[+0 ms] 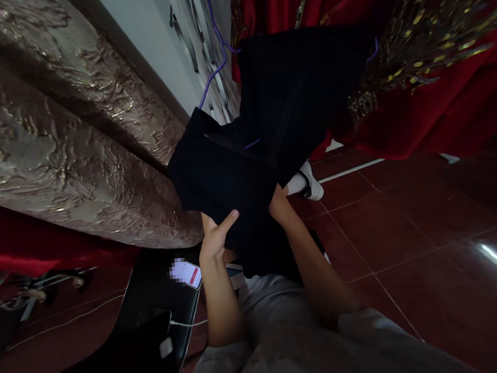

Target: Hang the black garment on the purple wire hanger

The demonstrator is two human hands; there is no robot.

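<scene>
A black garment (270, 132) hangs on a purple hanger (215, 61) in front of me. My left hand (218, 235) grips its lower left edge, thumb on the cloth. My right hand (278, 204) reaches up under the garment's lower edge, and its fingers are hidden by the fabric. Below the hands I see my grey shirt (287, 334).
A beige embossed curtain (53, 140) fills the left. Red gold-embroidered clothing (436, 48) hangs at the upper right. A phone (186, 273) with a lit screen lies on a black glossy table (148, 334), along with a white cable and charger. A white shoe (311, 184) stands on the dark red tiled floor (408, 225).
</scene>
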